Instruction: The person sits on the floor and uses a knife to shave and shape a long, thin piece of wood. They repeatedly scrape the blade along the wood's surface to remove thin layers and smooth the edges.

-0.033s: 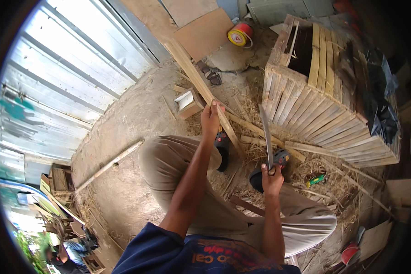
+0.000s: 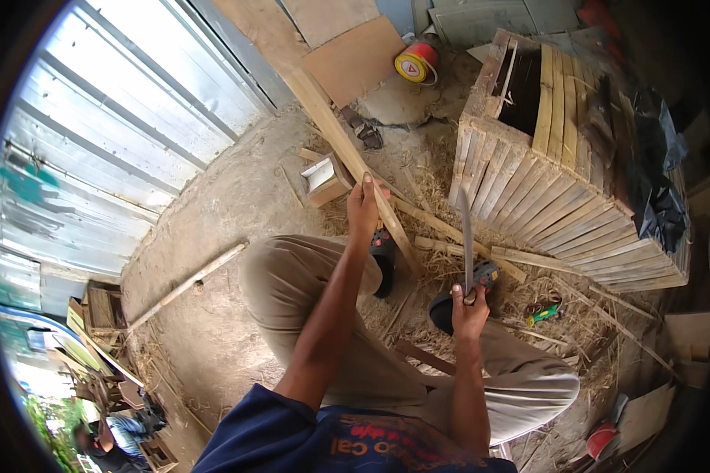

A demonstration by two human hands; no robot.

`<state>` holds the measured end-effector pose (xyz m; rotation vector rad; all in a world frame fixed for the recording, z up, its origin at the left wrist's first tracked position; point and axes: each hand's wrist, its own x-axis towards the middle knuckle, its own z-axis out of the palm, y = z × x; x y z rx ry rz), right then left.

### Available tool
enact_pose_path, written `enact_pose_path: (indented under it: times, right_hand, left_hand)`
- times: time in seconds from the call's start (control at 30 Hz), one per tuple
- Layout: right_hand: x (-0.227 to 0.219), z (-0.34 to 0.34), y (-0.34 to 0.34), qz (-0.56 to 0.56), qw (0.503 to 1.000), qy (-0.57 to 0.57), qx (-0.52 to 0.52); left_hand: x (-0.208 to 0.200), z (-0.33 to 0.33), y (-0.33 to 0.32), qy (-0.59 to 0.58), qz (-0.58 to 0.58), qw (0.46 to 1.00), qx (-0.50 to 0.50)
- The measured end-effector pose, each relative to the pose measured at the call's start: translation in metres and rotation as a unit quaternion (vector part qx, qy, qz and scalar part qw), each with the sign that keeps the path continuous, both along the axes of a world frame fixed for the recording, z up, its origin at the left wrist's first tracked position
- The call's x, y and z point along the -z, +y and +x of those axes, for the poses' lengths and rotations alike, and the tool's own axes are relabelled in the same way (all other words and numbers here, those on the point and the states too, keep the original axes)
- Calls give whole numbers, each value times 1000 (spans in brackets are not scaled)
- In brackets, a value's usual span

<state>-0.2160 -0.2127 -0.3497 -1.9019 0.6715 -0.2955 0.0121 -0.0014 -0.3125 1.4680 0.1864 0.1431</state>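
Note:
My left hand is closed around a long pale wooden plank. The plank slants from the far left down to the ground by my left shoe. In my right hand is a machete, gripped by its handle with the blade pointing away from me. The blade is apart from the plank, to its right. Behind my left hand lies another narrow wood strip on the ground. My right shoe is next to my right hand.
A large slatted wooden crate with black plastic stands at right. A small box, sandals, a red-yellow bucket and a green tool lie about. Metal sheeting rises at left. Another person sits far lower left.
The machete blade has swung slightly, its tip shifting a little to the right. My left hand keeps its hold on the plank, almost unmoved.

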Motion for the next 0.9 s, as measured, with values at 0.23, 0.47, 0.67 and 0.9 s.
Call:
enact_pose_path:
  times: [0.23, 0.47, 0.67, 0.9]
  right_hand:
    - [7, 3, -2, 77, 996, 3, 47]
    - [40, 7, -3, 91, 989, -103, 60]
    - [27, 5, 1, 221, 966, -116, 62]
    - [10, 12, -4, 256, 952, -137, 98]
  left_hand:
    - [-30, -12, -14, 12, -57, 998, 38]
    - [-41, -27, -32, -44, -110, 945, 304]
    - [-42, -50, -70, -142, -100, 927, 331]
    - [-61, -64, -79, -90, -14, 945, 315]
